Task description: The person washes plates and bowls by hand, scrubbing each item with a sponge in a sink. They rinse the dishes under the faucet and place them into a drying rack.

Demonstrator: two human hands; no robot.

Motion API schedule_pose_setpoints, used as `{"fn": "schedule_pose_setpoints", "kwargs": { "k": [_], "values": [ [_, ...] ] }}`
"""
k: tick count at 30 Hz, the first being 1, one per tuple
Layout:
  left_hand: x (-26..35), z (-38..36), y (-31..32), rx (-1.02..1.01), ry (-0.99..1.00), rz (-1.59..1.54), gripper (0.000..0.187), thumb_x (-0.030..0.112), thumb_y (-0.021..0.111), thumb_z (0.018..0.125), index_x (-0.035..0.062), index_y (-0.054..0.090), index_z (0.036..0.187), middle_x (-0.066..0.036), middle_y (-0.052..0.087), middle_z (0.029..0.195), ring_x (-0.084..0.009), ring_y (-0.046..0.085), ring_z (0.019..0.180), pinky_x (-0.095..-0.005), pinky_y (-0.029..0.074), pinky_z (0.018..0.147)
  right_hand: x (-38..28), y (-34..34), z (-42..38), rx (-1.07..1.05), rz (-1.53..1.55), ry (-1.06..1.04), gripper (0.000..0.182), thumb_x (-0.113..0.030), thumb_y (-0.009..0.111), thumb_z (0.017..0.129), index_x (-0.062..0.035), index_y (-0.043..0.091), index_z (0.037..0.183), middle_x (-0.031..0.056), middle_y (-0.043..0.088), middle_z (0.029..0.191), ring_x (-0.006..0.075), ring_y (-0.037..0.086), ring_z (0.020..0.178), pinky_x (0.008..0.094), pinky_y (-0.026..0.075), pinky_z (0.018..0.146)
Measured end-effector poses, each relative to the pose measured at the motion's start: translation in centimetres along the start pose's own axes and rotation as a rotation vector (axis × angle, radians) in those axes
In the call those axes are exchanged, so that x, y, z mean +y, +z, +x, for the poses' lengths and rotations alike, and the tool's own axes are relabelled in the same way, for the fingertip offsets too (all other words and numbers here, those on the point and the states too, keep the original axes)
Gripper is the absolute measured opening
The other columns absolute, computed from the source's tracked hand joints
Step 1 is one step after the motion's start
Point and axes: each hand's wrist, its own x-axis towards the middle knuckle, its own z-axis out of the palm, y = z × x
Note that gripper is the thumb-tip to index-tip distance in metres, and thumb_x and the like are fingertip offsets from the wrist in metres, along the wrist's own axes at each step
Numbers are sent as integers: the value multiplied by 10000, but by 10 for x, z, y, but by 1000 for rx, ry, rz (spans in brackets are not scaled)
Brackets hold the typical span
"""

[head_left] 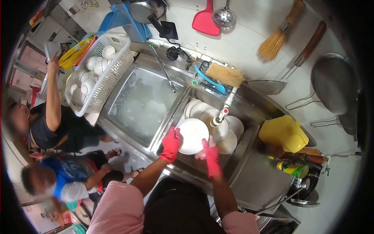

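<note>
A white plate (193, 136) is held over the right-hand sink basin. My left hand (170, 145), in a red rubber glove, is closed on the plate's left edge. At the plate's lower right rim is my right hand (210, 154), also gloved in red, with its fingers closed at the edge. A pale pinkish patch shows beside those fingers; I cannot make out what it is. Beneath and behind the held plate, several white plates and bowls (235, 124) lie in the basin (246, 150). A tap with a red mark (224, 112) reaches over them.
The left basin (140, 102) contains cloudy, foamy water under a metal spout (165, 72). A white plastic basket (113, 68) of bowls stands beyond it. A yellow jug (283, 133) stands right. A brush (225, 75) lies behind the basins. Two people (54, 121) are at the left.
</note>
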Motion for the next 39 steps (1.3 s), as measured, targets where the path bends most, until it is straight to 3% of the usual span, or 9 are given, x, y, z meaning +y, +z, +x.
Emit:
{"fn": "schedule_pose_setpoints", "kwargs": {
  "k": [3,6,12,15,22,26,28,34,39],
  "values": [
    [-42,32,-13,193,-91,-453,397,262,506,1012,-77,556,1212,-208,669,994,-247,639,881,-363,505,784,16,-3,8,78,70,-68,646,-294,675,917,-96,393,1463,124,421,1454,255,448,1302,352,382,1081],
    [-32,66,-70,245,-88,-775,321,227,498,1016,-44,507,1188,-159,640,972,-206,603,855,-376,493,782,66,-13,17,107,72,-240,617,-181,647,934,-101,368,1478,123,432,1421,241,475,1244,330,404,1048],
    [-63,110,-77,353,-101,-49,307,195,556,963,25,533,1218,-202,645,1054,-354,635,929,-428,497,819,7,-40,-35,-53,535,275,670,-108,579,955,-184,226,1520,141,537,1249,246,692,818,378,577,511],
    [-88,121,-57,227,-136,-58,330,173,592,927,29,547,1221,-221,637,1091,-387,615,999,-449,488,854,20,-37,-35,-68,569,210,667,-134,576,963,-211,217,1520,150,546,1243,263,701,782,381,581,521],
    [-9,63,-11,206,481,-198,236,171,612,917,21,640,1097,-177,685,962,-317,664,934,-383,506,845,17,-56,-40,17,483,190,631,-105,579,929,-152,281,1483,109,545,1151,257,653,931,396,588,636],
    [-60,29,151,-486,-100,-717,95,100,634,867,19,646,916,-146,681,864,-250,649,796,-387,505,726,6,-74,-45,17,520,307,473,-182,620,911,-112,417,1333,92,660,969,230,700,796,339,589,592],
    [-39,6,165,-554,-116,-373,130,130,662,851,18,639,911,-119,683,835,-196,647,800,-371,504,707,10,-80,-48,-12,554,361,395,-194,633,902,-93,465,1245,87,664,942,222,700,792,335,589,597],
    [-20,-1,261,-448,-459,-499,178,150,679,816,22,636,933,-141,686,895,-240,661,848,-388,520,723,10,-88,-64,53,566,396,300,-178,644,884,-100,472,1117,76,649,911,191,675,700,320,576,567],
    [-1,7,255,-323,-173,24,233,168,645,828,28,620,1013,-194,677,967,-345,676,908,-412,542,744,45,-110,-64,-187,923,423,263,-171,644,884,-116,440,1041,57,638,870,173,651,653,313,557,540]
  ]
}}
